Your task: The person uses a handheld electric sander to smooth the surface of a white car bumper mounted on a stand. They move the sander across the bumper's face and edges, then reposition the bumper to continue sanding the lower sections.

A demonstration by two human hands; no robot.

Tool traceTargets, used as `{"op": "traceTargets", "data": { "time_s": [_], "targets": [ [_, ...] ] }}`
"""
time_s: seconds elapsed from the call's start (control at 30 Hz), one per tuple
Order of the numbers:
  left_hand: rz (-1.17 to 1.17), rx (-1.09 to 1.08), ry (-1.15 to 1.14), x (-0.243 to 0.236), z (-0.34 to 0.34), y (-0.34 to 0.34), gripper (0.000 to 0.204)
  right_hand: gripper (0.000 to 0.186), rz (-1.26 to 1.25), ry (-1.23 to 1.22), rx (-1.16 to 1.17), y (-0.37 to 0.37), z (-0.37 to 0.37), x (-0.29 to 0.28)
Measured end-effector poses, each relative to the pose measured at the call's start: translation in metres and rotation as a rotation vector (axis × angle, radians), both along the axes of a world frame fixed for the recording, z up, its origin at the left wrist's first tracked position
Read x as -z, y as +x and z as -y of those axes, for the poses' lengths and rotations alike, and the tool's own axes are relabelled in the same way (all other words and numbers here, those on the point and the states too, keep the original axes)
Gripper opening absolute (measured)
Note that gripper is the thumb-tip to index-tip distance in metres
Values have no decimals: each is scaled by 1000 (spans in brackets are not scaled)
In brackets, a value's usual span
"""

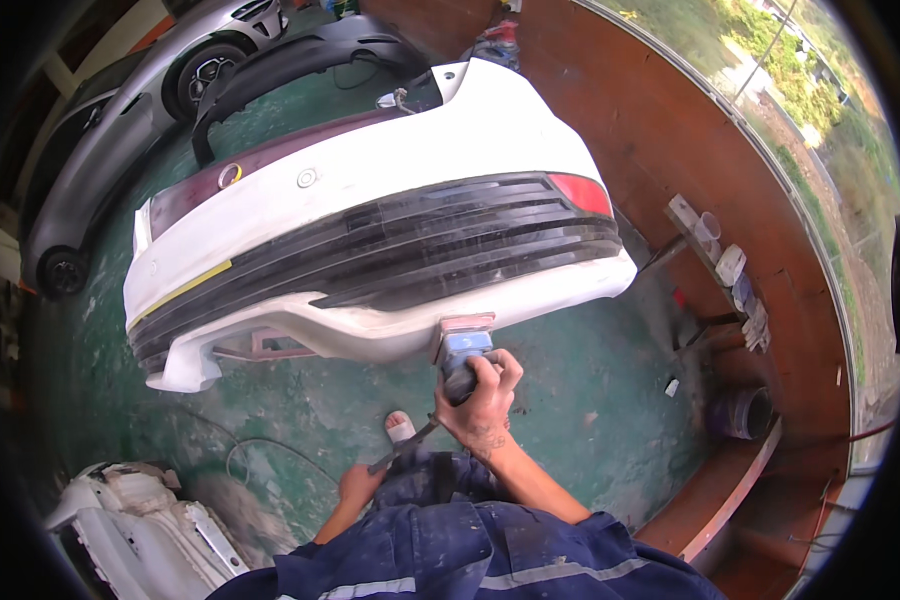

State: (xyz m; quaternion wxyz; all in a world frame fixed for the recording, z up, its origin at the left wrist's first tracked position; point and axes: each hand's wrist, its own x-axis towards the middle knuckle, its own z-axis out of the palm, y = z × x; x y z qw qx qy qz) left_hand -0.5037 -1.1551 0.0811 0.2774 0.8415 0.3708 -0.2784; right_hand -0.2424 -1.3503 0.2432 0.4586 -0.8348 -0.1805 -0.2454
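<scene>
Head view, right hand [482, 405] gripping sander [462, 347], bumper [400, 170]

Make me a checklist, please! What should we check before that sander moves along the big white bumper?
1. Right hand gripping the sander: ok, the fingers curl around it.
2. Sander placed on the white bumper: ok, its pinkish pad is up against the lower edge.
3. Dark hose kept in check: ok, the left hand seems to hold it.
4. Gloves on: not ok, both hands are bare.
5. Toes covered: not ok, the sandal in view leaves toes showing.
6. Sander switched off: cannot tell from a still picture.
</scene>
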Motion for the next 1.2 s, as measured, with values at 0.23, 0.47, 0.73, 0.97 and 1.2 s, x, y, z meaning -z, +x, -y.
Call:
{"op": "traceTargets", "data": {
  "time_s": [0.23, 0.47, 0.73, 0.97, 1.2],
  "targets": [
    [108, -19, 17, -11, 13, 28, 51, 68, -33, 38, 209, 27, 32, -17],
    [56, -40, -51, -3, 10, 14, 48, 69, 86, -74, -93, 3, -2, -5],
    [128, -15, 16, -18, 20, 28, 44, 75, 42, 109, -38, 30, 27, -8],
    [178, -156, 24, -9, 3, 9, 44, 72, 104, 215, 26, 23, 6, -11],
    [124, -157, 78, -5, 1, -42, 51, 72, 37, 128, -334, -9, -28, -6]
  ]
}}
